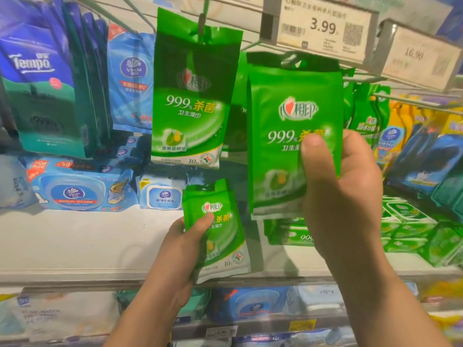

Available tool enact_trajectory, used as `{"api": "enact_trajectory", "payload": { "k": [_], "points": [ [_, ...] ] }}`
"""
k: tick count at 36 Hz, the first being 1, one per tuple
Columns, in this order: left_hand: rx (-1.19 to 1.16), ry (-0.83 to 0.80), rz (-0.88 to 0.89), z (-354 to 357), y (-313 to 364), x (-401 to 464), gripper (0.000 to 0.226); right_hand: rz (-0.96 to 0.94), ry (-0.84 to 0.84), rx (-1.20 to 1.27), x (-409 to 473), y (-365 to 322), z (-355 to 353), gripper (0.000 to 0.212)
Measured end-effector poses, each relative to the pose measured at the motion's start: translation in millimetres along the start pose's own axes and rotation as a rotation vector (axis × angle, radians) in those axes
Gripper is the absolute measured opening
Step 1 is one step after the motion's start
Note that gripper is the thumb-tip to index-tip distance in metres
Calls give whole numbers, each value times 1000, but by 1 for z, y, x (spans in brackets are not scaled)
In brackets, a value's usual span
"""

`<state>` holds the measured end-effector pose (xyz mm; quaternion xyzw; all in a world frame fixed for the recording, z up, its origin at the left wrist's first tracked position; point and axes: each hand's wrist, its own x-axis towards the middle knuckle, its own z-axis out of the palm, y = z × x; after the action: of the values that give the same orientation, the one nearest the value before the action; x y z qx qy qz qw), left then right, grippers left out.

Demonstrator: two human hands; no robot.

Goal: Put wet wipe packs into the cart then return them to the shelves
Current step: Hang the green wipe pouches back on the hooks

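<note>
**Packs going back on the pegs, two in hand**

From my seat I had the head view full of shelving, and both hands were busy. The right hand gripped a green wet wipe pack at about three o'clock of centre, thumb pressed across its front, fingers wrapped round behind; its top edge sat just under the peg rail with the 3.99 price tag above. The left hand held a second green pack lower down, around six o'clock, thumb on its face, in front of the white shelf.

One matching pack already hung from a hook at twelve o'clock, and more green ones showed behind the raised pack. Blue packs lay on the shelf at nine o'clock.

My read: no cart was in sight, so I took this to be the return leg, well under way. What was left, as far as I could judge, was hooking the right hand's pack onto its peg, then the left's. Whether either pack's hanging hole had met a hook, I couldn't tell; the top of the raised one was blurred.
</note>
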<state>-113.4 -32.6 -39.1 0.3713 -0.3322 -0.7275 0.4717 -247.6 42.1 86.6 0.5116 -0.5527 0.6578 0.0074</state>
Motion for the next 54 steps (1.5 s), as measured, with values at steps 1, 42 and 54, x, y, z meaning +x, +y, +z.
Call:
{"api": "enact_trajectory", "payload": {
  "k": [1, 42, 54],
  "points": [
    [-2, 1, -3, 0, 0, 0, 22, -3, 10, -4, 3, 0, 1, 24],
    [19, 24, 22, -11, 12, -10, 23, 710, -132, 330, 27, 46, 69, 57],
    [-10, 22, 53, -14, 13, -14, 27, 601, -352, 127, -21, 72, 60, 40]
  ]
}}
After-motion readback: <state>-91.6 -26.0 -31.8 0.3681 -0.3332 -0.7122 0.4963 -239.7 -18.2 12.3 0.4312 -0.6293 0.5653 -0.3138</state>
